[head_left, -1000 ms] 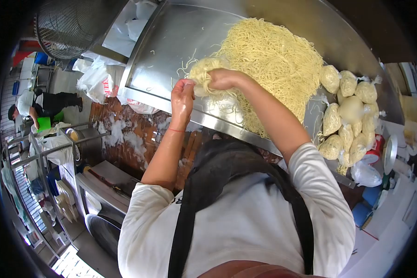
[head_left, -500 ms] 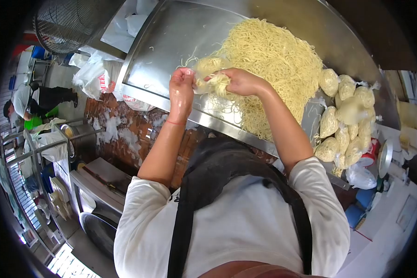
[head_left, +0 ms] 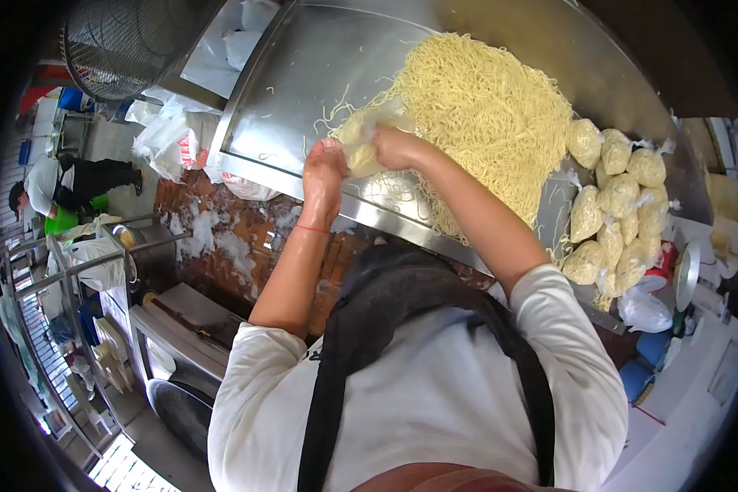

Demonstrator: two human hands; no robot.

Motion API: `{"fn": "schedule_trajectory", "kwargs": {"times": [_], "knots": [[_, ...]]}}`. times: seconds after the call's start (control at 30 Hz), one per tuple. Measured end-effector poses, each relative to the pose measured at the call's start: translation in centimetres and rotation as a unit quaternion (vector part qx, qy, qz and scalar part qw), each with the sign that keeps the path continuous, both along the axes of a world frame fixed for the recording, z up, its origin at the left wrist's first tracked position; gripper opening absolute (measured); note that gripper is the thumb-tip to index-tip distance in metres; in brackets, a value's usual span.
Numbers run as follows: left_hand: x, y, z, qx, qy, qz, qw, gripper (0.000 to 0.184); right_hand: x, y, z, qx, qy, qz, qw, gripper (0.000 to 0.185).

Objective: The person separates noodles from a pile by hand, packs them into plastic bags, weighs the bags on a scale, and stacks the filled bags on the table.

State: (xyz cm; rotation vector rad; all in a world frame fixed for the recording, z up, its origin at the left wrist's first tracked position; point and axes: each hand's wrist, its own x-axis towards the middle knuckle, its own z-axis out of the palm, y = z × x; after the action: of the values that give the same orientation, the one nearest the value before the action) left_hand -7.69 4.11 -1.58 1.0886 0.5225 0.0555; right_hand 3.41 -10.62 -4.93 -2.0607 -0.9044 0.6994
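A large heap of yellow noodles [head_left: 484,123] lies on the steel table [head_left: 328,57]. At the heap's left edge, a clear plastic bag [head_left: 361,156] with noodles inside hangs between my hands. The fingers of my left hand [head_left: 325,168] pinch the bag's near left edge. My right hand [head_left: 395,148] is closed at the bag's mouth, its fingertips partly hidden by plastic and noodles. Several tied bags of noodles [head_left: 619,194] are piled on the table to the right of the heap.
A wire mesh basket [head_left: 119,45] hangs at the upper left. White plastic bags [head_left: 168,143] sit beside the table's left end. A co-worker [head_left: 74,182] bends over a green container at far left. Right of the tied bags are a red can [head_left: 662,266] and a round lid [head_left: 687,273].
My right hand has moved left and down to the bag, and the loose noodle bunch seen in its fingers half a second ago no longer shows. My left hand keeps its grip.
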Motion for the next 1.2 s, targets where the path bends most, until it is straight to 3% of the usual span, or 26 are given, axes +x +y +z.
{"fn": "schedule_trajectory", "kwargs": {"times": [0.07,0.13,0.17,0.2,0.23,0.33,0.43,0.5,0.57,0.6,0.7,0.73,0.77,0.83,0.9,1.0,1.03,1.1,1.2], "knots": [[0.2,0.0,1.5,0.081,0.026,-0.013,0.996,0.015,-0.7,-2.0,3.7,-0.012,-0.098,0.028,0.995,0.034],[0.2,0.7,1.5,0.192,0.026,-0.068,0.979,0.018,0.1,-3.6,7.1,-0.085,-0.104,-0.044,0.990,0.040],[0.0,1.2,0.8,0.250,0.015,-0.089,0.964,0.019,0.1,-3.9,7.7,-0.119,-0.107,-0.082,0.984,0.043],[-0.3,1.6,0.0,0.307,0.003,-0.111,0.945,0.020,-1.0,-4.2,6.5,-0.084,-0.226,-0.173,0.955,0.048],[-0.4,1.7,-0.6,0.363,-0.010,-0.133,0.922,0.022,-1.6,-3.8,5.0,-0.112,-0.234,-0.185,0.948,0.048],[0.9,1.6,-1.0,0.332,0.007,-0.105,0.937,0.022,-2.1,-2.6,2.1,-0.199,-0.161,-0.200,0.946,0.045],[2.2,2.4,2.5,0.322,-0.025,-0.056,0.945,0.017,1.7,-3.7,3.3,-0.196,0.065,-0.230,0.951,0.039],[2.5,3.1,5.0,0.291,-0.023,-0.036,0.956,0.014,0.5,-4.5,7.4,-0.077,0.014,-0.248,0.966,0.041],[2.9,4.0,2.7,0.425,-0.031,-0.047,0.904,0.016,-0.6,-3.9,8.3,0.022,-0.065,-0.252,0.965,0.045],[2.6,3.6,2.5,0.422,-0.032,-0.076,0.903,0.017,-2.2,-2.8,8.0,-0.023,-0.257,-0.195,0.946,0.052],[1.8,2.3,3.4,0.345,-0.019,-0.128,0.930,0.016,-4.7,-0.3,5.3,-0.127,-0.250,-0.116,0.953,0.054],[1.6,2.3,5.8,0.314,0.007,-0.138,0.939,0.016,-4.0,-0.1,4.9,-0.200,-0.235,-0.108,0.945,0.044],[1.4,2.3,7.2,0.283,0.031,-0.146,0.947,0.016,-3.1,-0.8,4.6,-0.199,-0.161,-0.147,0.956,0.039],[0.9,3.6,8.2,0.417,-0.018,-0.205,0.886,0.019,-1.1,-3.7,5.0,-0.192,-0.017,-0.218,0.957,0.031],[-0.1,4.1,9.4,0.524,-0.026,-0.274,0.806,0.021,-1.5,-5.7,8.5,-0.201,-0.029,-0.180,0.962,0.030],[-0.9,6.6,1.6,0.619,-0.003,-0.232,0.751,0.010,-3.2,-6.2,9.3,-0.235,-0.043,-0.123,0.963,0.029],[-0.4,7.2,1.3,0.648,0.005,-0.209,0.733,0.007,-3.2,-6.0,9.7,-0.247,-0.052,-0.107,0.962,0.029],[-1.2,7.4,3.3,0.619,-0.032,-0.159,0.768,0.006,-4.9,-7.5,10.7,-0.118,-0.031,-0.174,0.977,0.031],[-1.4,5.0,6.1,0.453,0.009,-0.108,0.885,0.011,-4.8,-10.2,10.4,0.092,0.094,-0.231,0.964,0.039]]}}
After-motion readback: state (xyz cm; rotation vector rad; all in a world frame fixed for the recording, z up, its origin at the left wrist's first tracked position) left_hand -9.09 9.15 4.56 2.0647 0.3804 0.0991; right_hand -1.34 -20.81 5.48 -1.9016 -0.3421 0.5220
